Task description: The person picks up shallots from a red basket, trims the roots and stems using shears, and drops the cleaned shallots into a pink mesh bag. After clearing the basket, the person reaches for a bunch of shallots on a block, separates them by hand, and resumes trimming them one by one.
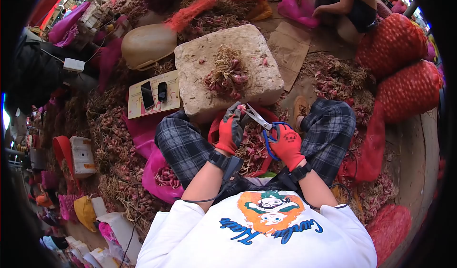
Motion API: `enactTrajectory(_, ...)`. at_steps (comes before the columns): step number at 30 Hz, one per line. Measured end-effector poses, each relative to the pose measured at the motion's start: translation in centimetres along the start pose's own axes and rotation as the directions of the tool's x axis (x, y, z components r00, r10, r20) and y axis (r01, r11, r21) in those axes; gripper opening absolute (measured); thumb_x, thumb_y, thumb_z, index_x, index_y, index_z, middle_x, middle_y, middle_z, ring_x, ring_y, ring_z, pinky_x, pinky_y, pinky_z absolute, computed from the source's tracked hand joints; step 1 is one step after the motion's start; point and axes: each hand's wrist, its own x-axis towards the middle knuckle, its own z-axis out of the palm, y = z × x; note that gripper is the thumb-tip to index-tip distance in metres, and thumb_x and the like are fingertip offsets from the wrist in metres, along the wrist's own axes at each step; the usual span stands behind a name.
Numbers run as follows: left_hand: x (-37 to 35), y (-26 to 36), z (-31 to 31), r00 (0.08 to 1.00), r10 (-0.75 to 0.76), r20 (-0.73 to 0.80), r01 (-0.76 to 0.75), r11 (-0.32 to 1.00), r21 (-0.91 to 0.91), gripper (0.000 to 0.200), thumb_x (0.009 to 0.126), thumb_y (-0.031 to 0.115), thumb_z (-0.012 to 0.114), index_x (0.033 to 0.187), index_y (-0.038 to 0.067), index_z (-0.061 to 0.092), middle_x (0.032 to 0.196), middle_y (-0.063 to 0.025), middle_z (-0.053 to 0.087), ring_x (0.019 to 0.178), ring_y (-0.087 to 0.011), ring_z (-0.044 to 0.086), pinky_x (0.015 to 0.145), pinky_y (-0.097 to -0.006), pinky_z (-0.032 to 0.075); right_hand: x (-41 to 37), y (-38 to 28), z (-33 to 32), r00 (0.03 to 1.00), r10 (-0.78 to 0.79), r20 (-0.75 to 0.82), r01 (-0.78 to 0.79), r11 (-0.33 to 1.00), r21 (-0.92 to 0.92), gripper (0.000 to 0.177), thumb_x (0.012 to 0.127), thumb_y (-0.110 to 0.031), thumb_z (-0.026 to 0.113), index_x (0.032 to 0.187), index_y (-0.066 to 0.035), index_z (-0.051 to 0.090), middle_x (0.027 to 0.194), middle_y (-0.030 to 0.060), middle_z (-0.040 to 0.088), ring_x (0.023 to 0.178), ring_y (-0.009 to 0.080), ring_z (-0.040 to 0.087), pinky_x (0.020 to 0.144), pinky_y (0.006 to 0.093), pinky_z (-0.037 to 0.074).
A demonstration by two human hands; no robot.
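Observation:
My left hand [231,129], in a red and grey work glove, is closed on a small pink shallot [242,108] just beyond my knees. My right hand [287,146], gloved in red, grips a pair of scissors [258,117] with blue handles. The scissors' metal blades point up and left, close to the shallot. In front of both hands stands a pale foam block [190,61], and a dried-stemmed bunch of shallots [227,77] rests on top of it. Below my hands, a red mesh bag [216,123] lies around loose shallots [251,146] between my legs.
A phone [147,95] and a small black device [162,92] lie on a flat box at left. Beyond it sits a tan basin [148,46]. Full red mesh sacks [409,89] stand at right. Another person [345,6] crouches at the upper right with a pink bag.

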Motion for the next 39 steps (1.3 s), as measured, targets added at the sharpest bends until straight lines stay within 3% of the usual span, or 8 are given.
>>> enactTrajectory(5,0.0,-0.1,0.1,0.999,0.032,0.008,-0.033,0.990,0.139,0.029,0.092,0.012,0.054,0.119,0.001,0.051,0.108,-0.0075,0.060,0.096,-0.0165,0.060,0.084,-0.0303,0.051,0.4,0.3,-0.4,0.999,0.020,0.025,-0.018,0.998,-0.063,0.041,0.076,-0.041,0.064,0.101,-0.010,0.058,0.094,0.0107,0.062,0.086,0.0298,0.061,0.073,0.0388,0.048)
enactTrajectory(16,-1.3,-2.0,0.9,0.947,0.154,0.281,-0.300,0.736,0.607,0.026,0.088,0.002,0.054,0.115,-0.001,0.054,0.111,-0.0074,0.060,0.099,-0.0107,0.057,0.084,-0.0263,0.048,5.2,-1.8,1.2,0.999,0.045,0.014,-0.038,0.587,0.809,0.036,0.076,-0.013,0.071,0.106,-0.001,0.056,0.087,0.0083,0.064,0.080,0.0146,0.061,0.074,0.0284,0.048)
enactTrajectory(18,-1.1,-1.6,0.9,0.983,-0.022,0.180,-0.080,0.838,0.540,0.026,0.089,0.005,0.055,0.115,-0.001,0.054,0.109,-0.0067,0.060,0.097,-0.0120,0.058,0.084,-0.0269,0.048,5.9,-1.9,1.2,0.998,0.031,0.051,-0.059,0.587,0.807,0.038,0.077,-0.011,0.070,0.110,-0.001,0.055,0.090,0.0072,0.064,0.082,0.0154,0.061,0.075,0.0286,0.049)
enactTrajectory(24,-1.6,1.2,1.8,0.925,-0.286,0.249,0.114,0.837,0.536,0.032,0.094,0.026,0.053,0.111,0.000,0.054,0.103,-0.0060,0.060,0.093,-0.0143,0.061,0.080,-0.0263,0.050,6.0,-1.0,0.3,0.976,-0.031,0.213,-0.195,0.296,0.935,0.036,0.079,-0.007,0.065,0.112,0.001,0.053,0.093,0.0070,0.063,0.079,0.0133,0.061,0.073,0.0227,0.050)
enactTrajectory(28,-0.8,-0.6,0.0,0.862,-0.002,0.507,-0.376,0.669,0.641,0.030,0.092,0.025,0.056,0.110,0.002,0.055,0.096,-0.0027,0.060,0.089,-0.0121,0.060,0.076,-0.0253,0.050,4.7,0.3,0.5,0.893,-0.029,0.449,-0.442,-0.234,0.866,0.031,0.081,-0.006,0.063,0.110,0.001,0.053,0.090,0.0074,0.062,0.075,0.0109,0.060,0.067,0.0205,0.049)
enactTrajectory(30,-1.2,-0.9,0.7,0.931,-0.006,0.365,-0.200,0.829,0.522,0.028,0.092,0.024,0.057,0.110,0.002,0.055,0.095,-0.0017,0.060,0.087,-0.0110,0.060,0.074,-0.0246,0.049,4.3,0.2,0.4,0.887,0.002,0.462,-0.443,-0.282,0.851,0.028,0.082,-0.006,0.062,0.109,0.001,0.054,0.089,0.0073,0.062,0.073,0.0105,0.059,0.064,0.0209,0.048)
enactTrajectory(33,-1.2,-0.5,1.5,0.973,-0.225,0.040,0.205,0.938,0.281,0.027,0.091,0.021,0.058,0.111,0.003,0.055,0.095,-0.0013,0.060,0.085,-0.0099,0.059,0.072,-0.0241,0.049,4.1,-1.0,0.3,0.941,0.138,0.310,-0.328,0.135,0.935,0.026,0.084,-0.006,0.061,0.108,0.000,0.054,0.086,0.0061,0.061,0.072,0.0106,0.059,0.062,0.0211,0.047)
enactTrajectory(39,-1.7,-0.7,2.0,0.972,-0.209,0.109,0.146,0.896,0.419,0.023,0.093,0.019,0.053,0.111,0.004,0.055,0.093,-0.0016,0.058,0.083,-0.0086,0.057,0.073,-0.0236,0.049,4.5,-1.3,1.4,0.998,0.033,0.046,-0.056,0.459,0.887,0.024,0.083,-0.009,0.063,0.104,-0.002,0.056,0.088,0.0028,0.062,0.073,0.0081,0.058,0.062,0.0211,0.046)
